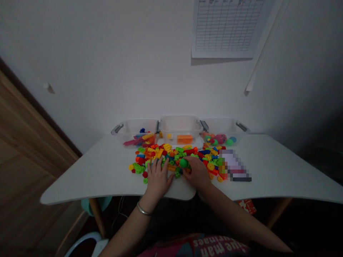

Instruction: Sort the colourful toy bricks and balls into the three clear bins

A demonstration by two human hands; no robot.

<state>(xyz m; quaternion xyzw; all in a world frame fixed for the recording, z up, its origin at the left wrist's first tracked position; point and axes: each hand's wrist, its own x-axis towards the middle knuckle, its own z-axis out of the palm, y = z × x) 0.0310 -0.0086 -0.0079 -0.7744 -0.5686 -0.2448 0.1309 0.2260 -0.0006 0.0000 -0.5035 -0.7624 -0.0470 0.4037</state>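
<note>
A pile of colourful toy building bricks (pixel 138 167) lies on the white table in front of me. My left hand (pixel 158 176) rests on the near left part of it, palm down, fingers spread and holding nothing. At the pile's middle my right hand (pixel 197 172) has its fingers curled round a green ball (pixel 183 163), which shows at the fingertips. Green pieces (pixel 177 173) lie between both hands. Some bricks under the palms are hidden.
Three clear plastic bins stand along the wall: the left bin (pixel 128 125) holds mixed bricks, the middle bin (pixel 179 123) an orange block (pixel 184 139), the right bin (pixel 222 125) balls. A blurred-out flat object (pixel 234 166) lies right of the pile. The white table (pixel 273 167) has a curved front edge.
</note>
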